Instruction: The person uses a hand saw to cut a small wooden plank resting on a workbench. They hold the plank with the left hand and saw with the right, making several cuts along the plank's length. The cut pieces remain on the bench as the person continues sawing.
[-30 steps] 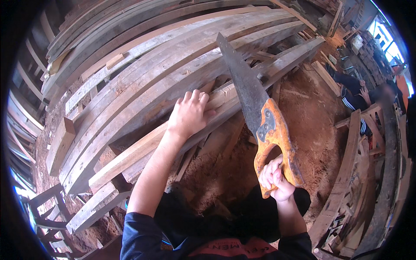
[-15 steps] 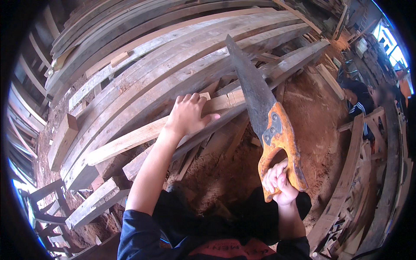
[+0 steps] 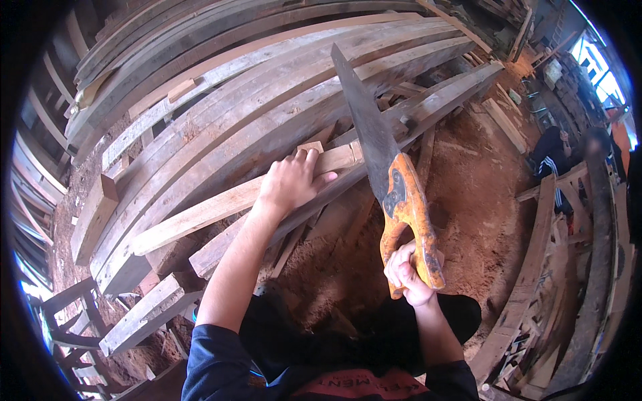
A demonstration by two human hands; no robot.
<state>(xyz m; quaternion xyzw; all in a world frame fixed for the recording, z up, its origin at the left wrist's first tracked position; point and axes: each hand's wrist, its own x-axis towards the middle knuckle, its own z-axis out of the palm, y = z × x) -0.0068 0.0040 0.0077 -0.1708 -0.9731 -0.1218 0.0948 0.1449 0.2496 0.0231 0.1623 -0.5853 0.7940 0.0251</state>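
Observation:
My right hand [image 3: 409,275] is closed round the worn orange wooden handle of a handsaw [image 3: 366,123]. Its broad grey blade points away from me, tilted to the left. The blade crosses over the right end of a pale squared wooden batten [image 3: 210,212]; whether the teeth touch the wood, I cannot tell. Over that batten, a short way left of the blade, my left hand [image 3: 291,182] is clamped with fingers across the top and thumb on the near side. A thick grey timber beam [image 3: 448,100] lies under the batten.
Long curved planks [image 3: 267,110] are stacked beyond my hands. A short wood block [image 3: 95,217] and a cut beam end [image 3: 150,317] lie at the left. Reddish dirt and sawdust cover the ground [image 3: 461,194]. Another person [image 3: 552,154] is at the far right, near more timber [image 3: 528,281].
My right hand has moved the saw to the left, bringing the blade nearer my left hand. My left hand keeps its grip on the batten.

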